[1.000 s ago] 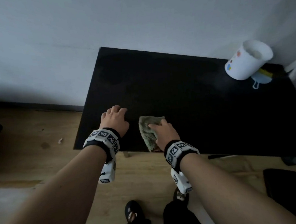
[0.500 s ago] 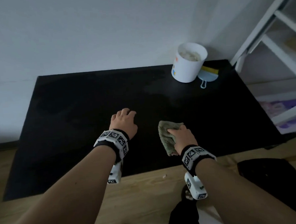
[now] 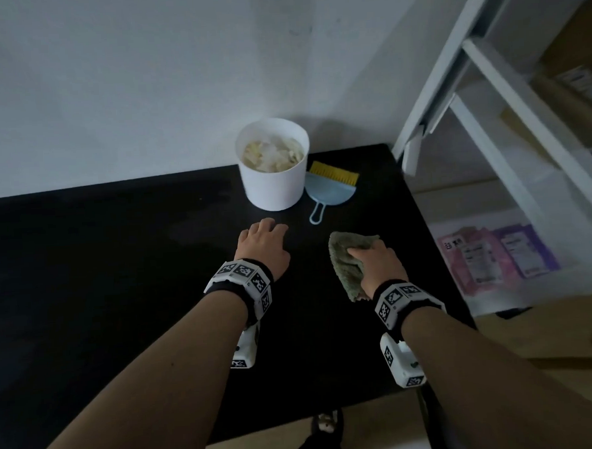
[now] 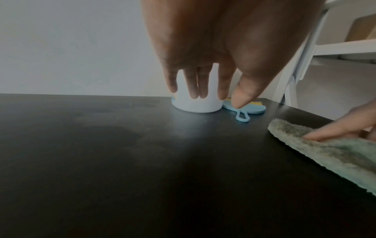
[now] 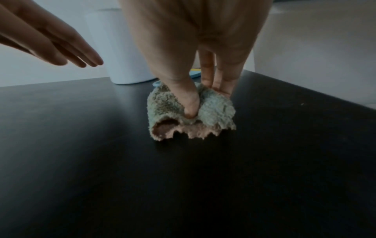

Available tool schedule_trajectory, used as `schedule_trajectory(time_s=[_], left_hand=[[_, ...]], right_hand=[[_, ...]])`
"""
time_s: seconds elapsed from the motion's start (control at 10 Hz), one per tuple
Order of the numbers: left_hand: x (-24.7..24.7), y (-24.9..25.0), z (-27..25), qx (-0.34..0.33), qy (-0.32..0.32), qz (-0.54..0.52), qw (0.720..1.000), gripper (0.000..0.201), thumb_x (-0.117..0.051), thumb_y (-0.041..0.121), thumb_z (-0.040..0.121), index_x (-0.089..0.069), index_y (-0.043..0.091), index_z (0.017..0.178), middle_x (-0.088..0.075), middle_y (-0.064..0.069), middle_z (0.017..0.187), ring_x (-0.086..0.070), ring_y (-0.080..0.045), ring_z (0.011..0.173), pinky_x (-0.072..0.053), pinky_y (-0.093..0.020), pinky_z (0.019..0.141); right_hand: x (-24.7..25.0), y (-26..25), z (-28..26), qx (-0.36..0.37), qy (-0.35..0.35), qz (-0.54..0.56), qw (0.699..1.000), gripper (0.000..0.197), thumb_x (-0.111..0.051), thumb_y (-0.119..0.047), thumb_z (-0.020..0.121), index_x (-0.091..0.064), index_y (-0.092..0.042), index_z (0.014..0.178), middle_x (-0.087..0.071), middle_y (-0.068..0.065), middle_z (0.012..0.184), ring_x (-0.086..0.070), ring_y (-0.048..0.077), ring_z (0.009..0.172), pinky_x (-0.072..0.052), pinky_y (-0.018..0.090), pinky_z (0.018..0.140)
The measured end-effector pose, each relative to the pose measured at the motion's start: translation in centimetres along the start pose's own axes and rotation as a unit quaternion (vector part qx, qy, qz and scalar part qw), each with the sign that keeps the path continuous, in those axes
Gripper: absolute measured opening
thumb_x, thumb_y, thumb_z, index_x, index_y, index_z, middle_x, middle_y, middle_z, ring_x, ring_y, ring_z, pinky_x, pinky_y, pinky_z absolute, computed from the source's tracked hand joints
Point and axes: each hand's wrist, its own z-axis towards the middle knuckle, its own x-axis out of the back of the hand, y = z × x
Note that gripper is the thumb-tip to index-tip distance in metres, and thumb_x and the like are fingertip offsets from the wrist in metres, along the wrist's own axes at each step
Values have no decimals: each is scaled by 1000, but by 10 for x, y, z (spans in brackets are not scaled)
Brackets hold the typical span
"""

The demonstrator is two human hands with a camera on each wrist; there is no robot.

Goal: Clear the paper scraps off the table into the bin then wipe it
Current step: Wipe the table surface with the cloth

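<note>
The green cloth [image 3: 344, 256] lies bunched on the black table [image 3: 101, 269], right of centre. My right hand [image 3: 375, 259] grips it; in the right wrist view the thumb digs into the cloth [image 5: 215, 111] and the fingers curl behind it. My left hand [image 3: 264, 239] hovers just above the table to the cloth's left, fingers straight and holding nothing, as the left wrist view shows [image 4: 215, 99]. The white bin [image 3: 273, 177] stands upright at the back, just beyond the left hand, with paper scraps [image 3: 274, 155] inside. No scraps show on the table.
A blue dustpan [image 3: 332, 196] with a yellow brush [image 3: 333, 172] lies right of the bin. A white shelf frame [image 3: 486, 87] stands off the table's right end, with coloured packets [image 3: 495, 255] on its lower shelf. Wooden floor lies in front.
Both hands have travelled from the table's front left to its right part near the bin, the right hand dragging the cloth along the surface. The head view swung right with them.
</note>
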Motion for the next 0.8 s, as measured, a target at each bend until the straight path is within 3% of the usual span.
schedule_trajectory(time_s=[0.2, 0.4, 0.6, 0.8], left_hand=[[0, 42, 41, 7, -3, 5, 1000, 55, -50, 20, 89, -36, 21, 143, -32, -4, 149, -31, -25, 138, -23, -38, 114], [2, 46, 49, 17, -4, 13, 1000, 55, -51, 21, 89, -37, 21, 142, -33, -4, 148, -32, -24, 137, -24, -37, 113], [10, 32, 42, 19, -4, 27, 999, 56, -50, 21, 90, -35, 21, 144, -31, -5, 150, -30, -25, 139, -24, -38, 114], [17, 6, 28, 29, -3, 30, 999, 55, -50, 22, 90, -36, 19, 143, -33, -6, 149, -30, -26, 138, -26, -39, 114]], right_hand=[[28, 52, 47, 15, -5, 15, 1000, 80, -74, -16, 80, -33, -35, 146, -19, 8, 152, -30, 31, 136, -38, 40, 110], [35, 61, 65, 29, 14, 17, 999, 74, -71, -13, 81, -38, -38, 142, -31, 8, 143, -37, 31, 129, -45, 41, 102], [31, 57, 59, 19, 10, -5, 1000, 80, -72, -15, 79, -32, -37, 145, -24, 9, 149, -32, 31, 133, -43, 43, 103], [33, 45, 42, -6, 48, 3, 999, 54, -50, -19, 93, -37, -32, 144, -29, 13, 147, -34, 33, 131, -40, 42, 105]])
